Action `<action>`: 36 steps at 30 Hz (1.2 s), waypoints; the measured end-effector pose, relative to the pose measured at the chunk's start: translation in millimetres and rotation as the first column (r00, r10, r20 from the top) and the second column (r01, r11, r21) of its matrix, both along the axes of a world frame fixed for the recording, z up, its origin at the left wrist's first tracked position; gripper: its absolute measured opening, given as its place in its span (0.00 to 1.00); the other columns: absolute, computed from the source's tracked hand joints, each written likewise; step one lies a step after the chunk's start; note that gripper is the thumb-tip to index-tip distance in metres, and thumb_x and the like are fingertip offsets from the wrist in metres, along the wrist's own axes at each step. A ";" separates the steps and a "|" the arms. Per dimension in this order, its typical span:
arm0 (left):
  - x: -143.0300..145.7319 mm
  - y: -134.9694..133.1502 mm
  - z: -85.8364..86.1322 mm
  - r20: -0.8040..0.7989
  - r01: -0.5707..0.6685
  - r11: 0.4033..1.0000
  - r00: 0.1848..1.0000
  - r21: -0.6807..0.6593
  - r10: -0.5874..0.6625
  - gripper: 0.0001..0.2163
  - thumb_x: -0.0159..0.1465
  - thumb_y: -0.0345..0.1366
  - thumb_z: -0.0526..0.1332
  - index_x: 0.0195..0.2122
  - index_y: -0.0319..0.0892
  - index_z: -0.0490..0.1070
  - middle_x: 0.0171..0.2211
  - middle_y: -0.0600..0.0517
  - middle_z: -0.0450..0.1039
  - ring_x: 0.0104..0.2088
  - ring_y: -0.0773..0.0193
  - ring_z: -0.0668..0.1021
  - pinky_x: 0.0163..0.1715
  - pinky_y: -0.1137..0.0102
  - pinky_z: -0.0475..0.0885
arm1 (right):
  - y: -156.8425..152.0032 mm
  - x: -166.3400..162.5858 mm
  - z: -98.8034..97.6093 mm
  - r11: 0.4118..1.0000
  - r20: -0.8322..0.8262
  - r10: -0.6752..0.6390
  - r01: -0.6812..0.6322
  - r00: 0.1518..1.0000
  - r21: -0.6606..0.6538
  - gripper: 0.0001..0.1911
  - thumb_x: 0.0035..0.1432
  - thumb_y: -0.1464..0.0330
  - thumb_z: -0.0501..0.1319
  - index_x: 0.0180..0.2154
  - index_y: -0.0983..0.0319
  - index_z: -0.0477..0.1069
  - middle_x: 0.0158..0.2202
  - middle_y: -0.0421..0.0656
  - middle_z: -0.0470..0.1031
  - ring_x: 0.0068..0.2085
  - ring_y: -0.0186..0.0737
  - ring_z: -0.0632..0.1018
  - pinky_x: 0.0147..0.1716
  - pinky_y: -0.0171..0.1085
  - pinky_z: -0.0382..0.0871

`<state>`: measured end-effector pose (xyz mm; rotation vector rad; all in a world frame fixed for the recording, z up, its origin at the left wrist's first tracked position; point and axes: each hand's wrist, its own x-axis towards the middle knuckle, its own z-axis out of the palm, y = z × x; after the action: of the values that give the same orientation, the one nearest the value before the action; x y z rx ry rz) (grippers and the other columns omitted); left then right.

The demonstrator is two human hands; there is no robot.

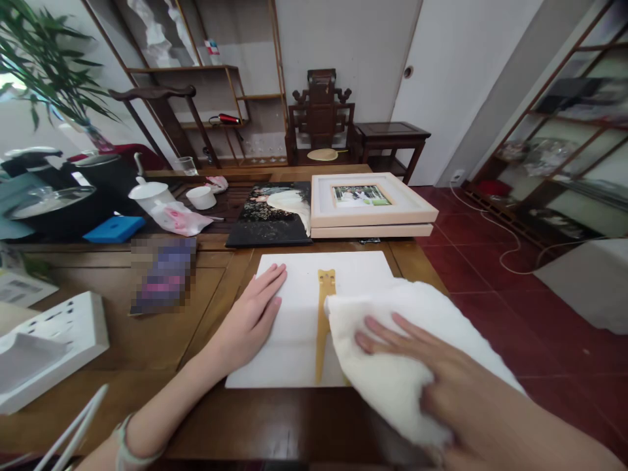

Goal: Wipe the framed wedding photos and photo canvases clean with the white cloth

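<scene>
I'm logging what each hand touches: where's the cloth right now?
In the head view, the cloth is right of centre, under the right hand, hiding the lower right corner of the board.

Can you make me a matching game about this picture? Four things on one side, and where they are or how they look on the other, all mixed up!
Things:
1. Left hand
2. Right hand
3. Picture frame
4. Plant

Clues:
A. On the white cloth
B. Green and leafy
C. Flat on the white board
D. Pale, with a photo in it

Right pairs: 1-C, 2-A, 3-D, 4-B.
</scene>
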<state>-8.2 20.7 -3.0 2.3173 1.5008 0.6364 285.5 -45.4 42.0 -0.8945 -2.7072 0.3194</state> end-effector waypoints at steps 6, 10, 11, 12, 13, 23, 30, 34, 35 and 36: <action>-2.0 1.8 -3.4 -0.014 0.008 1.000 1.000 -0.013 -0.008 0.22 0.68 0.39 0.44 0.62 0.42 0.56 0.64 0.50 0.52 0.64 0.59 0.54 0.63 0.57 0.47 | 62.1 -5.3 -13.4 0.987 -0.033 -0.152 0.154 0.988 0.043 0.10 0.55 0.69 0.57 0.37 0.62 0.75 0.59 0.47 0.64 0.62 0.50 0.60 0.61 0.53 0.54; -3.2 3.0 -5.4 0.003 0.016 1.000 1.000 0.006 -0.016 0.22 0.67 0.39 0.44 0.61 0.42 0.57 0.64 0.48 0.53 0.64 0.59 0.55 0.63 0.57 0.49 | 83.9 -12.2 -18.7 0.966 -0.025 -0.224 0.225 0.974 0.127 0.07 0.54 0.70 0.57 0.29 0.62 0.74 0.59 0.51 0.64 0.60 0.52 0.63 0.60 0.52 0.55; -3.3 3.3 -6.0 0.008 0.018 1.000 1.000 0.015 -0.018 0.22 0.67 0.39 0.44 0.61 0.41 0.57 0.64 0.48 0.54 0.64 0.59 0.55 0.63 0.56 0.49 | 83.0 -13.9 -18.7 0.962 -0.021 -0.240 0.241 0.971 0.132 0.07 0.53 0.71 0.57 0.29 0.63 0.74 0.59 0.51 0.64 0.60 0.52 0.63 0.60 0.52 0.55; -3.2 3.6 -6.6 0.012 0.018 1.000 1.000 0.024 -0.019 0.22 0.67 0.39 0.44 0.61 0.41 0.58 0.63 0.47 0.54 0.64 0.59 0.56 0.62 0.56 0.50 | 79.0 -15.7 -18.0 0.958 -0.014 -0.254 0.253 0.967 0.132 0.07 0.53 0.71 0.57 0.29 0.63 0.74 0.58 0.52 0.64 0.60 0.52 0.63 0.60 0.52 0.54; -3.1 3.9 -7.4 0.015 0.019 0.999 1.000 0.033 -0.019 0.22 0.67 0.39 0.44 0.61 0.40 0.58 0.63 0.47 0.55 0.64 0.59 0.56 0.62 0.55 0.50 | 71.8 -17.4 -16.5 0.957 -0.001 -0.261 0.258 0.965 0.129 0.06 0.52 0.71 0.57 0.28 0.63 0.73 0.58 0.53 0.64 0.60 0.53 0.62 0.60 0.52 0.54; -2.2 5.9 -11.5 0.023 0.026 0.998 0.999 0.053 -0.028 0.23 0.66 0.37 0.43 0.60 0.35 0.59 0.62 0.43 0.56 0.64 0.58 0.56 0.62 0.55 0.49 | -37.2 -18.1 14.1 0.983 0.230 -0.178 0.181 0.957 0.008 0.06 0.44 0.76 0.58 0.23 0.61 0.70 0.57 0.52 0.66 0.60 0.55 0.63 0.53 0.50 0.66; -3.5 5.6 -11.6 0.013 0.055 0.997 0.998 0.054 -0.056 0.22 0.66 0.36 0.43 0.60 0.35 0.58 0.63 0.42 0.55 0.64 0.57 0.55 0.62 0.54 0.49 | 48.3 -23.1 -3.8 0.928 0.104 -0.368 0.359 0.924 0.098 0.14 0.61 0.63 0.52 0.31 0.63 0.72 0.41 0.53 0.76 0.46 0.54 0.75 0.39 0.45 0.71; -3.3 6.0 -11.3 0.016 0.055 0.997 0.998 0.055 -0.056 0.22 0.66 0.35 0.43 0.60 0.35 0.58 0.63 0.42 0.55 0.64 0.56 0.56 0.62 0.54 0.50 | 84.3 -39.0 -5.8 0.907 0.032 -0.414 0.409 0.910 0.103 0.13 0.62 0.66 0.51 0.36 0.65 0.72 0.40 0.53 0.76 0.43 0.52 0.76 0.40 0.44 0.69; -3.1 6.1 -11.3 0.017 0.055 0.997 0.998 0.056 -0.056 0.22 0.66 0.35 0.43 0.60 0.35 0.58 0.63 0.42 0.55 0.64 0.56 0.56 0.62 0.53 0.50 | 84.7 -42.1 -5.5 0.904 0.028 -0.420 0.415 0.907 0.107 0.14 0.62 0.67 0.50 0.36 0.66 0.72 0.40 0.54 0.76 0.44 0.53 0.75 0.41 0.45 0.69; -2.9 6.1 -11.5 0.017 0.053 0.997 0.998 0.056 -0.054 0.22 0.66 0.35 0.43 0.60 0.34 0.58 0.63 0.41 0.55 0.64 0.56 0.56 0.62 0.53 0.50 | 81.1 -44.5 -5.4 0.904 0.031 -0.418 0.413 0.908 0.111 0.14 0.61 0.69 0.50 0.36 0.66 0.72 0.41 0.55 0.76 0.46 0.54 0.75 0.44 0.47 0.68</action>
<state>-11.1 26.8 -14.5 2.3779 1.4251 0.6909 241.0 35.8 36.6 -1.4289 -2.4622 0.0644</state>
